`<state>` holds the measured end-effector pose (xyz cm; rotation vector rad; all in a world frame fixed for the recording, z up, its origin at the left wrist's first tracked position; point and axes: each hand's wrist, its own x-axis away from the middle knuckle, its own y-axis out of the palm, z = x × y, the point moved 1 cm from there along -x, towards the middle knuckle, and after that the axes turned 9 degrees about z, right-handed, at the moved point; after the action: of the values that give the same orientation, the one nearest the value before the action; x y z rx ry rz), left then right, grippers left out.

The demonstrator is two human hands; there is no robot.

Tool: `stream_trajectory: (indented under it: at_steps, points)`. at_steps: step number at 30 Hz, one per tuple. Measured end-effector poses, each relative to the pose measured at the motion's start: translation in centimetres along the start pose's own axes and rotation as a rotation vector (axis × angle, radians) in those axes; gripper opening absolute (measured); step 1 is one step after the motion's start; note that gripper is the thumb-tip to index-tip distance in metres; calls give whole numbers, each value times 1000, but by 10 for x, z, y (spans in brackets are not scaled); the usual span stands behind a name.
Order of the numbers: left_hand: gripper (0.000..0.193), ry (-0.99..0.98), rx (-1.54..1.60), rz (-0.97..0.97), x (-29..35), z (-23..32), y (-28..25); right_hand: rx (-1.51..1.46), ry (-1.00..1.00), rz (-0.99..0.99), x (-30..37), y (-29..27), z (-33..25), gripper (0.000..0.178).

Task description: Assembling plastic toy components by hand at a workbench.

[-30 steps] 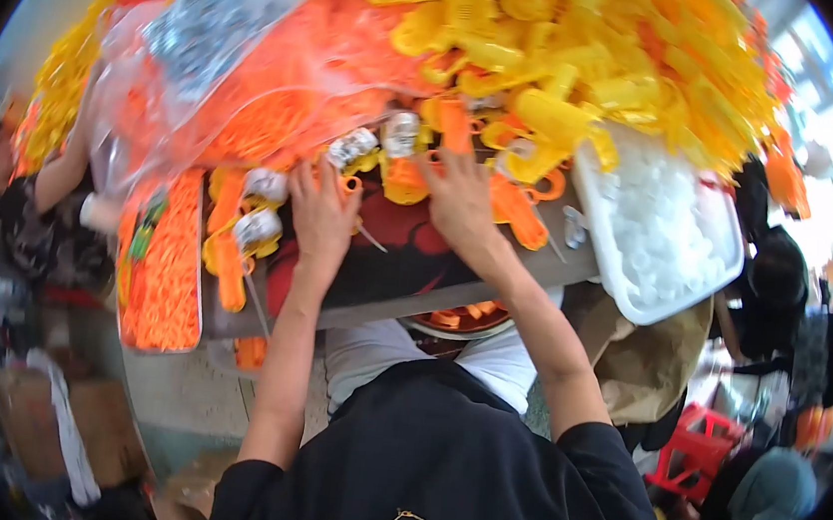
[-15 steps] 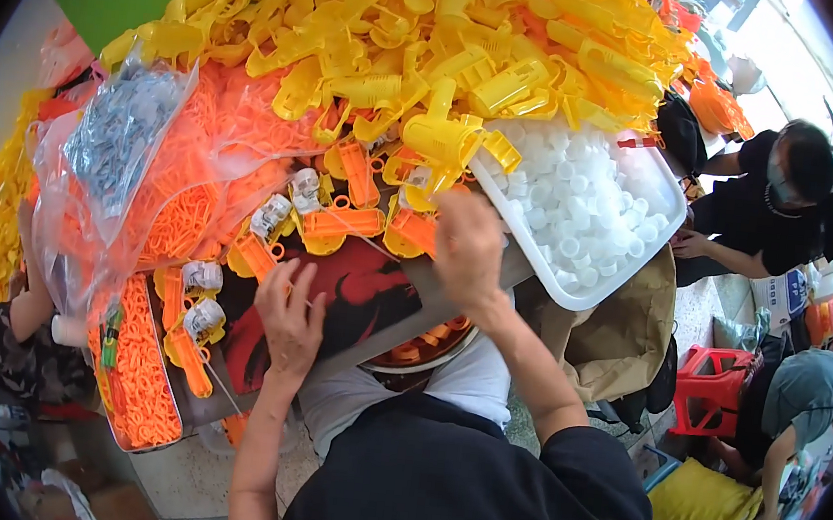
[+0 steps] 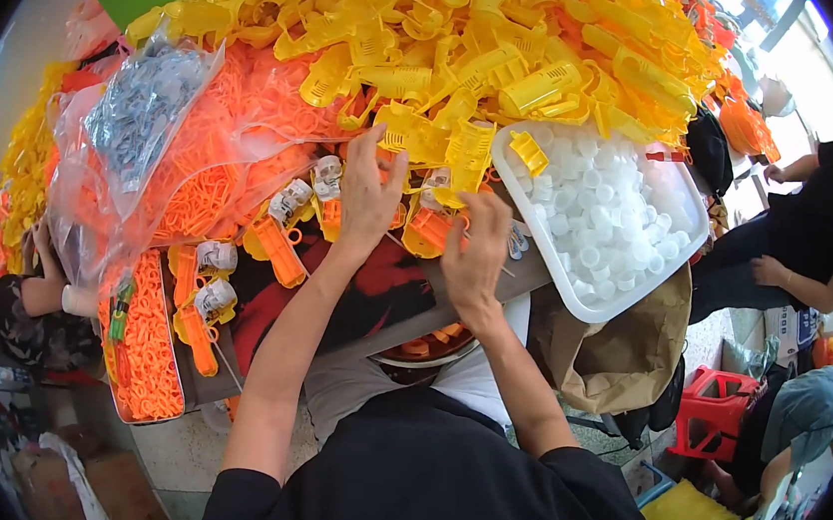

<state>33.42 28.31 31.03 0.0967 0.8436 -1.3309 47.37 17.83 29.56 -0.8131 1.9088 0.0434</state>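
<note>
My left hand (image 3: 369, 200) reaches over the row of assemblies, fingers stretched up beside the yellow pile and thumb apart. It is open, and nothing shows in it. Bent but apart are the fingers of my right hand (image 3: 477, 256), open beside an orange and yellow part (image 3: 431, 229). A yellow plastic half-shell (image 3: 469, 155) leans down from the pile between the hands, close to the right fingertips. More orange, yellow and white assemblies, such as one with a thin metal rod (image 3: 196, 337), line the table edge.
A heap of yellow shells (image 3: 535, 71) covers the far side. At right stands a white tray (image 3: 587, 312) of white caps, above a brown paper bag (image 3: 617, 365). Plastic bags of orange parts (image 3: 217, 141) and an orange-filled tray (image 3: 148, 360) lie left. Other people sit nearby.
My left hand has moved up and right from the near edge to the yellow pile. The right hand has lowered slightly. The yellow half-shell between them has turned to hang downward.
</note>
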Motion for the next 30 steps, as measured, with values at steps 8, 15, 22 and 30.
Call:
stream_trajectory:
  at_steps: [8, 15, 22, 30]
  points:
    - [44, -129, -60, 333, -11, -44, 13, -42, 271, -50, 1, 4, 13, 52]
    - [23, 188, 25, 381, -47, 23, -19, 69, 115, -112, 2, 22, 26, 51]
    - [13, 434, -245, 513, -48, 25, -153, 98, 123, -204, -13, 37, 36, 46]
    - [20, 84, -347, -392, 81, 10, -226, 186, -128, 18, -7, 43, -33, 31]
